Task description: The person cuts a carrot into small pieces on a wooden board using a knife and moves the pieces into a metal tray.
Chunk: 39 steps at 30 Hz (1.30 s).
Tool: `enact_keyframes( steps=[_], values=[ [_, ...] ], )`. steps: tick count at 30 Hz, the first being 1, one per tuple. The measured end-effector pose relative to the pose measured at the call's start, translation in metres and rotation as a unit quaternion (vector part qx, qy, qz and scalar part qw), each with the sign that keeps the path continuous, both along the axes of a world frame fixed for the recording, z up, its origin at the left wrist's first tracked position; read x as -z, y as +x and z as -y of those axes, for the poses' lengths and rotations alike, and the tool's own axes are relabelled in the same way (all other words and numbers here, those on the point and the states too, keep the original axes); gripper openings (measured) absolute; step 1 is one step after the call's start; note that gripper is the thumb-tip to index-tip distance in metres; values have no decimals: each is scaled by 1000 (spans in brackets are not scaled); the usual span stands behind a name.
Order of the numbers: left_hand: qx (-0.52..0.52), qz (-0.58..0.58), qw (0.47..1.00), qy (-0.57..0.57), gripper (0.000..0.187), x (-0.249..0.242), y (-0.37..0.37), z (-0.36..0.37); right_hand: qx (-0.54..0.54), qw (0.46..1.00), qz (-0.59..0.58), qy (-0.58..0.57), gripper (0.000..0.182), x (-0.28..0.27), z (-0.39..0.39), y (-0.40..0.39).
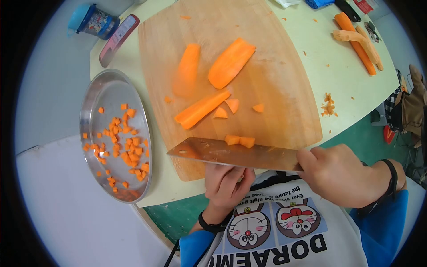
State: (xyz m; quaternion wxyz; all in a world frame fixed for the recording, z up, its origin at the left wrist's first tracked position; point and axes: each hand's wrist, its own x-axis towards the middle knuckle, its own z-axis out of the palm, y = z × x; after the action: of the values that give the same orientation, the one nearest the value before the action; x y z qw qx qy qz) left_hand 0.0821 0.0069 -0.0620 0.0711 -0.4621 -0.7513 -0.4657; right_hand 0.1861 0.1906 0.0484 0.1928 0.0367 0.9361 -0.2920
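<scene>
My right hand (340, 175) is wrapped round the handle of a cleaver (235, 153), its wide blade reaching left across the near edge of the wooden cutting board (275, 89). Behind the blade, my left hand (227, 184) is curled, with a bit of orange carrot showing between its fingers; the blade hides part of it. Two small carrot chunks (239, 141) rest against the blade's far side. Farther up the board lie a long carrot strip (202, 109), a wide carrot slab (231, 63), another carrot slab (187, 69) and a few small wedges (232, 105).
Left of the board stands an oval metal tray (84, 120) with many diced carrot cubes (131, 155). Beyond it are a pink-edged peeler-like tool (119, 40) and a blue cup (95, 22). Whole carrots (362, 51) and peel scraps (329, 104) lie at the right.
</scene>
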Motion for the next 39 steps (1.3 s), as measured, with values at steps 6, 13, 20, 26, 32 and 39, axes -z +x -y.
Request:
enact_keyframes(
  steps=[6,13,20,26,32,39],
  values=[
    [0,9,1000,22,23,3,3,-1,-4,998,6,57,17,-3,2,-4],
    [1,32,999,23,27,-8,1,5,33,996,-66,42,23,-11,-4,-6],
    [-14,5,1000,16,25,-4,11,2,16,990,-121,63,22,-12,8,7],
    [-56,-15,998,-2,25,-5,10,2,4,983,-167,71,16,-5,12,15],
    [-58,-13,998,-12,26,-3,14,1,13,984,-165,68,16,-1,12,19],
    [-64,-28,997,-13,28,0,13,2,20,983,-169,74,16,1,11,20]
  ],
)
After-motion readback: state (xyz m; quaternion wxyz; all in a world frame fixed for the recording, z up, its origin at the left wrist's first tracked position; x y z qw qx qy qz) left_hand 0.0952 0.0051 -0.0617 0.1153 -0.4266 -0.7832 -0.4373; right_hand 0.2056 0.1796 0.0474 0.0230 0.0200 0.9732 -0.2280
